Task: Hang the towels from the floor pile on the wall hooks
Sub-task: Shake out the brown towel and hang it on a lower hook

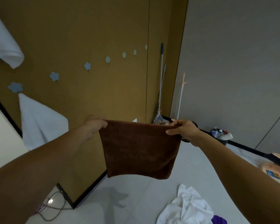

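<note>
Brown towel [139,149] hangs spread in mid-air, top corners pinched by the left hand [94,126] and right hand [183,130], likely to present an edge to the free flower hook [54,76] at ten o'clock; the floor pile [187,206] waits at five.

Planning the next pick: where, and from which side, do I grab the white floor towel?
Probably pinch the white towel at its raised far fold, from above: it lies crumpled, and a purple cloth crowds its near side.

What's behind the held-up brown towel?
The brown towel, pinched by left hand and right hand, covers the foot of the wall and some floor; only a white corner peeks above it.
</note>
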